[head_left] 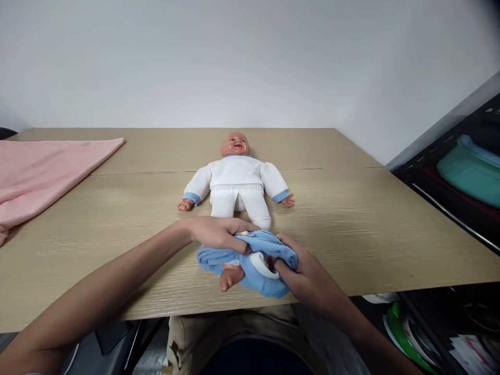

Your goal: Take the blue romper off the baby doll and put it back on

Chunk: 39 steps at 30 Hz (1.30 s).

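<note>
A table [351, 224], plain wall [234, 62] and loaded shelving [413, 169] suggest an indoor workroom.

Soft light across the table [371, 224], dimness beneath, blurry right edge

From my end I see a pink cloth [50, 179] lying across the left of the wood-grain worktop [351, 224], a pale wall [187, 62] behind. To my right, a dark rack [455, 217] holds something teal [469, 169]; lower down, I spot a green-rimmed object [398, 333] near white papers [471, 351].
</note>
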Each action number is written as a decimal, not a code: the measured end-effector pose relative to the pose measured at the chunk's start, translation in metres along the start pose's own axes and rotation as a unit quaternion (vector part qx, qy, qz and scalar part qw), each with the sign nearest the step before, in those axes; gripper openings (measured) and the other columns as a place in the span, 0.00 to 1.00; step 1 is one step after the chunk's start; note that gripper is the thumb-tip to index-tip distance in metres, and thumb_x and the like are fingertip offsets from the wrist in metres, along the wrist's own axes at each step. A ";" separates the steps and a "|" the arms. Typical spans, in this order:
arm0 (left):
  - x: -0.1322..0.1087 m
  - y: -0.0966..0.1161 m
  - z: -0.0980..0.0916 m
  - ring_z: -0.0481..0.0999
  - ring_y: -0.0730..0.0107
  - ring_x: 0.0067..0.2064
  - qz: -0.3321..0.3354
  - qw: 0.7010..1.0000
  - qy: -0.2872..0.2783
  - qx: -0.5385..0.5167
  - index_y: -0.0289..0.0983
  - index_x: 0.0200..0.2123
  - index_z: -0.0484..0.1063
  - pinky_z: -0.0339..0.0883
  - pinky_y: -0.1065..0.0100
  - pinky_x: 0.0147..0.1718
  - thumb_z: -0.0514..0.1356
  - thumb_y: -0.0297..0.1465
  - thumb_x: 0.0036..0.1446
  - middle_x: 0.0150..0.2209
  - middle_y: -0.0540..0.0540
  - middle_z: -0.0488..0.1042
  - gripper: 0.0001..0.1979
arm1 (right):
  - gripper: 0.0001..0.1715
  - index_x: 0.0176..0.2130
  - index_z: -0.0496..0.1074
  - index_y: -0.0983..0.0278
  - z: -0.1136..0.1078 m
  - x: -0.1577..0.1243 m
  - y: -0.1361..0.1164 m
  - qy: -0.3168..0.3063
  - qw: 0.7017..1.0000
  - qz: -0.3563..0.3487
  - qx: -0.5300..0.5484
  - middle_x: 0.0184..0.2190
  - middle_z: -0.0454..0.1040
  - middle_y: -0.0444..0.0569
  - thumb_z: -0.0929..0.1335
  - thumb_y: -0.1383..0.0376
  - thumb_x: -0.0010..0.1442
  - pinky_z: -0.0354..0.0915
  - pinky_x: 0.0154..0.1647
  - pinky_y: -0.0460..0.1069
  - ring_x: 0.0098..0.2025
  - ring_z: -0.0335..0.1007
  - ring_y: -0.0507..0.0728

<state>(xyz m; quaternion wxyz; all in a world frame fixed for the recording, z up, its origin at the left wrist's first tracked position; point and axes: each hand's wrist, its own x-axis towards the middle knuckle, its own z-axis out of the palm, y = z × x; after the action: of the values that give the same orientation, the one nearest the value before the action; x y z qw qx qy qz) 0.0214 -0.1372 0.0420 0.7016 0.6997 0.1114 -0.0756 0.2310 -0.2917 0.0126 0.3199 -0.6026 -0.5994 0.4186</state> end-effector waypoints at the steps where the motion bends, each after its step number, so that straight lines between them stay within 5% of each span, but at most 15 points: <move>1: 0.000 0.004 0.003 0.77 0.66 0.29 -0.016 1.000 0.013 0.014 0.39 0.47 0.77 0.72 0.65 0.32 0.69 0.44 0.63 0.30 0.49 0.78 0.16 | 0.01 0.39 0.70 0.58 0.002 0.000 0.000 0.012 1.000 0.004 -0.011 0.29 0.72 0.39 0.67 0.63 0.65 0.61 0.33 0.49 0.31 0.68 0.55; 5: 0.000 0.019 0.020 0.76 0.66 0.26 -0.103 0.987 0.066 0.105 0.40 0.41 0.78 0.67 0.67 0.29 0.70 0.52 0.61 0.25 0.52 0.76 0.21 | 0.03 0.38 0.68 0.58 0.009 -0.003 0.002 0.047 0.997 0.002 -0.062 0.32 0.75 0.43 0.68 0.62 0.62 0.61 0.37 0.51 0.35 0.71 0.58; 7: 0.001 0.019 0.027 0.77 0.67 0.28 -0.114 0.969 0.102 0.192 0.41 0.38 0.78 0.65 0.67 0.29 0.72 0.47 0.56 0.27 0.52 0.77 0.17 | 0.03 0.38 0.68 0.58 0.012 -0.005 0.004 0.049 0.995 0.005 -0.086 0.34 0.76 0.44 0.67 0.64 0.61 0.61 0.39 0.52 0.37 0.72 0.59; 12: 0.005 0.006 0.040 0.77 0.63 0.32 -0.115 0.884 0.205 0.404 0.42 0.38 0.73 0.58 0.65 0.29 0.68 0.38 0.55 0.30 0.51 0.76 0.11 | 0.10 0.43 0.71 0.58 0.010 -0.007 0.003 0.038 0.988 0.054 -0.140 0.36 0.79 0.44 0.67 0.67 0.59 0.59 0.41 0.52 0.39 0.74 0.60; 19: 0.008 0.005 0.055 0.84 0.49 0.39 -0.162 0.819 0.230 0.500 0.40 0.44 0.70 0.60 0.61 0.30 0.63 0.40 0.61 0.38 0.41 0.82 0.13 | 0.06 0.36 0.68 0.58 0.009 -0.012 -0.005 0.020 0.992 0.051 -0.111 0.29 0.74 0.40 0.68 0.68 0.56 0.57 0.35 0.50 0.32 0.69 0.56; 25: 0.008 0.006 0.055 0.85 0.46 0.37 -0.188 0.818 0.216 0.500 0.41 0.46 0.69 0.61 0.60 0.29 0.63 0.42 0.64 0.35 0.43 0.82 0.14 | 0.10 0.40 0.72 0.57 0.021 -0.021 -0.003 0.040 0.992 0.072 -0.098 0.29 0.76 0.40 0.68 0.64 0.55 0.59 0.36 0.51 0.31 0.71 0.58; 32: 0.010 -0.003 0.053 0.84 0.41 0.46 -0.144 0.843 0.215 0.471 0.40 0.49 0.63 0.67 0.57 0.36 0.66 0.35 0.58 0.48 0.36 0.81 0.19 | 0.16 0.48 0.73 0.57 0.027 -0.027 0.020 0.150 0.973 0.062 -0.165 0.39 0.82 0.49 0.68 0.59 0.60 0.62 0.42 0.56 0.40 0.78 0.67; 36: 0.014 -0.015 0.049 0.81 0.48 0.40 -0.116 0.872 0.244 0.408 0.41 0.51 0.60 0.60 0.60 0.33 0.66 0.37 0.58 0.39 0.43 0.79 0.22 | 0.08 0.42 0.74 0.58 0.029 -0.027 0.027 0.218 0.961 -0.014 -0.171 0.40 0.79 0.51 0.68 0.61 0.63 0.64 0.45 0.57 0.44 0.76 0.66; 39: 0.015 -0.018 0.046 0.77 0.56 0.36 -0.095 0.891 0.263 0.358 0.42 0.50 0.60 0.59 0.62 0.32 0.67 0.36 0.56 0.36 0.48 0.76 0.23 | 0.06 0.42 0.74 0.58 0.029 -0.026 0.031 0.212 0.970 -0.008 -0.120 0.37 0.78 0.49 0.68 0.62 0.63 0.65 0.42 0.55 0.40 0.75 0.63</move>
<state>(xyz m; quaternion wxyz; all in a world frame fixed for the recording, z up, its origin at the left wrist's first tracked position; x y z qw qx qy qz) 0.0331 -0.1825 0.0211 0.3387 0.8838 0.3227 0.0103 0.2206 -0.3232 -0.0245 0.3679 -0.7069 -0.5687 0.2039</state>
